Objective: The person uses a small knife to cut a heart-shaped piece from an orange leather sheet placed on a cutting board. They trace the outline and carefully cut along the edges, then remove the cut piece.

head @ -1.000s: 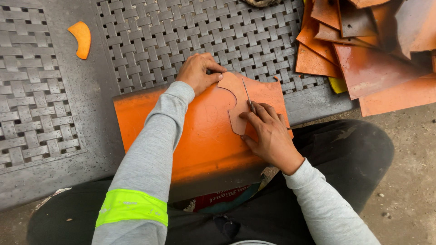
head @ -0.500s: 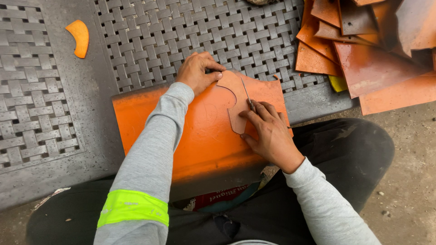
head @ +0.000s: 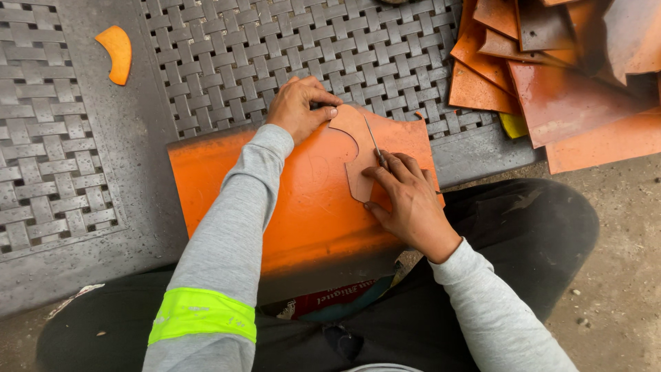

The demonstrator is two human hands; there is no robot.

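An orange leather sheet (head: 310, 207) lies across my lap and the edge of a grey woven mat. A brown curved pattern piece (head: 357, 148) rests on its far right part. My left hand (head: 299, 107) presses down on the top end of the pattern piece with its fingers. My right hand (head: 410, 203) holds a thin metal scribing tool (head: 375, 145), whose tip runs along the pattern's right edge while the fingers rest on the pattern's lower part.
A grey woven mat (head: 275, 55) covers the ground ahead, with a second one (head: 48, 158) at left. A small orange crescent offcut (head: 117, 54) lies at far left. A pile of orange and brown leather sheets (head: 558, 76) sits at the right. Bare concrete (head: 620, 262) is lower right.
My right hand has slid slightly along the pattern's edge with the tool. The left hand and the sheet stay where they were.
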